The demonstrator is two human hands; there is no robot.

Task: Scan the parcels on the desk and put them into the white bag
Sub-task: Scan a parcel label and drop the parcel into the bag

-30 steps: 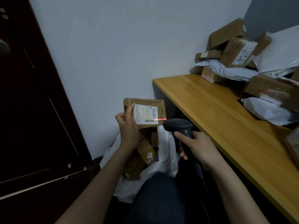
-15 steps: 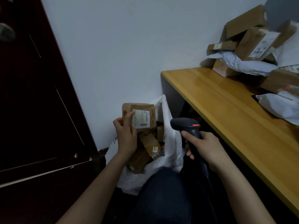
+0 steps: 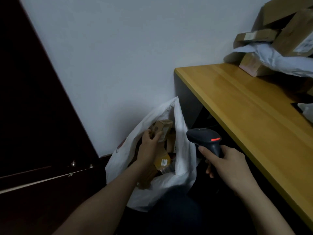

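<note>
My left hand (image 3: 149,146) grips a small brown cardboard parcel (image 3: 162,128) with a white label, held inside the mouth of the white bag (image 3: 181,150) on the floor. Several other brown parcels (image 3: 161,162) lie in the bag under it. My right hand (image 3: 221,161) holds a black barcode scanner (image 3: 205,139) by its handle, to the right of the bag and below the desk edge; a red light glows on top of it. More parcels (image 3: 257,65) are piled at the far right of the yellow wooden desk (image 3: 245,107).
A dark wooden door (image 3: 30,107) fills the left side. A pale wall stands behind the bag and desk. White plastic mailers (image 3: 277,60) lie among the boxes on the desk. My dark-trousered legs are at the bottom centre.
My left hand has lowered the parcel from in front of the scanner down into the bag. The red scan line on the label is gone. The view has swung left and down.
</note>
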